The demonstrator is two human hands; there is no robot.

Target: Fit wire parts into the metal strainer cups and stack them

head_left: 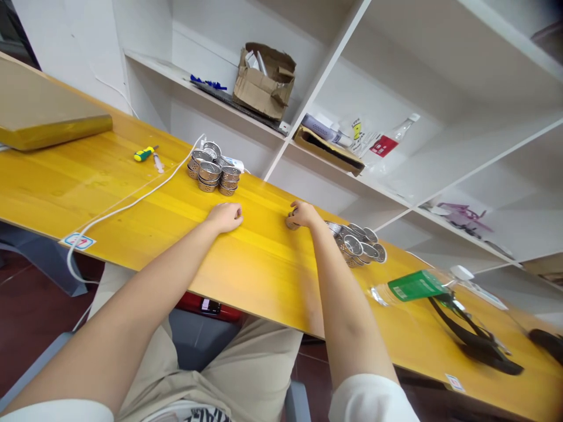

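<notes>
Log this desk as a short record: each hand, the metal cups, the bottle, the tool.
left hand: loosely curled over the yellow table; no held item visible
right hand: fingers around a small metal cup
left cup group: perforated, partly stacked
right cup group: beyond the right forearm
bottle: green label, lying on its side
screwdriver: yellow-green handle, far left

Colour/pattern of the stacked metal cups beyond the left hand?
The metal cups are silver-grey, sides dotted with small holes; best in the head view.
</notes>
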